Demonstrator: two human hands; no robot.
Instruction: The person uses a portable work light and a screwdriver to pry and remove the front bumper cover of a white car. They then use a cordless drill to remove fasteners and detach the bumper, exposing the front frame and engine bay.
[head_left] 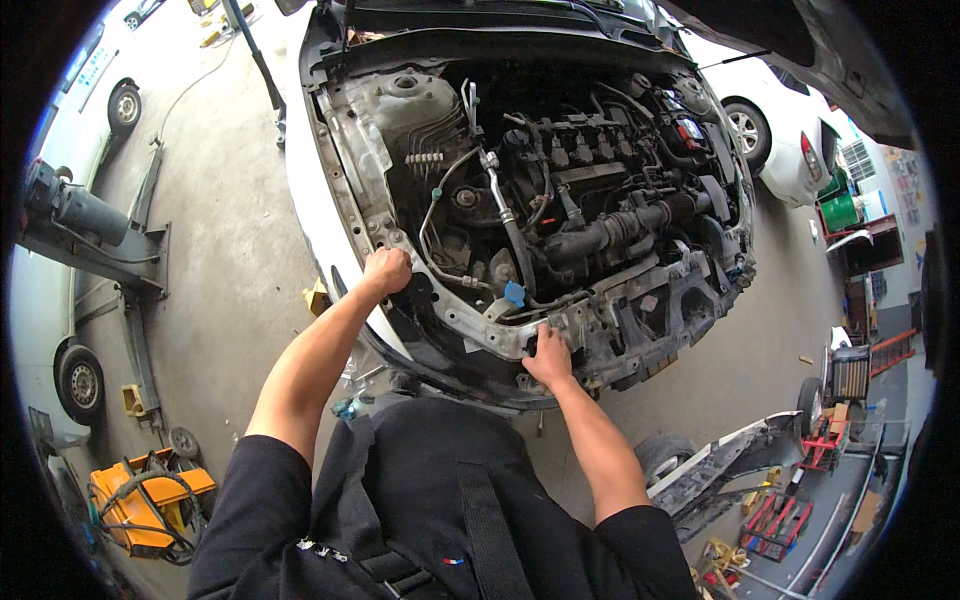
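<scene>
Looking over a workshop's grey concrete floor: one engine, one blue cap, one yellow machine near left, one white car far right. The silver frame sits left-near of the engine, long axis slanting far-left to near-right. My left hand and right hand are curled on it; can't tell if either's truly gripping.

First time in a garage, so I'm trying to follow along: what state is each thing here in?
Left hand: fingers curled, at the front frame; grip unclear.
Right hand: bent over the frame's edge; grip unclear.
Front frame: bare, uncovered.
Engine: exposed from above.
Blue cap: seemingly in place.
White car at right: parked.
Bumper-like panel: apparently detached.
</scene>
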